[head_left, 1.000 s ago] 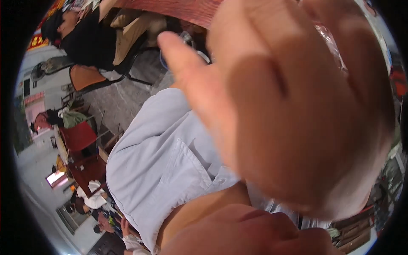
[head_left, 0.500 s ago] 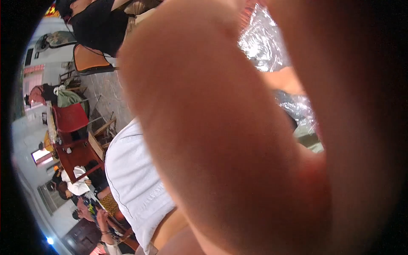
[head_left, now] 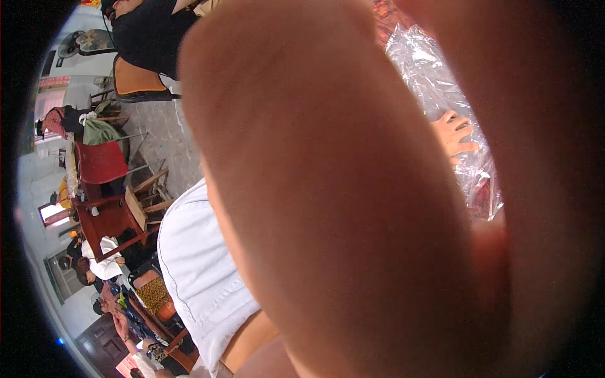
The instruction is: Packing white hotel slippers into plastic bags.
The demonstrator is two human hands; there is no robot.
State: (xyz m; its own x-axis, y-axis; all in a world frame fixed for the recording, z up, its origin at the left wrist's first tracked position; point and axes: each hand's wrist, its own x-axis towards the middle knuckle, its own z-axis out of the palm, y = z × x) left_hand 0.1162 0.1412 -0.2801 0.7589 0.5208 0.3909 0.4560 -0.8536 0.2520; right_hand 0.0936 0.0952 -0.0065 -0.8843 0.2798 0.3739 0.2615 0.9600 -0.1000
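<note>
Very close to the lens, a hand fills much of the head view as thick, blurred fingers. A second dark, smeared finger-like shape covers the right side. Which of my hands this is, and whether it grips anything, I cannot tell. Through the gap between the two shapes shows crinkled clear plastic film. Another hand rests on that film with its fingers spread; its arm is hidden, so whose it is stays unclear. Reddish patterned material lies by the film's upper end.
The scene lies sideways. A white cloth sleeve with bare skin below it is close at lower left. Beyond are a person in black, an orange-backed chair, a red chair, a brown wooden table and several people farther off.
The view has shifted slightly. Plastic film and the hand on it now appear farther right, with that hand's spread fingers showing. The blurred hand still covers the lens.
</note>
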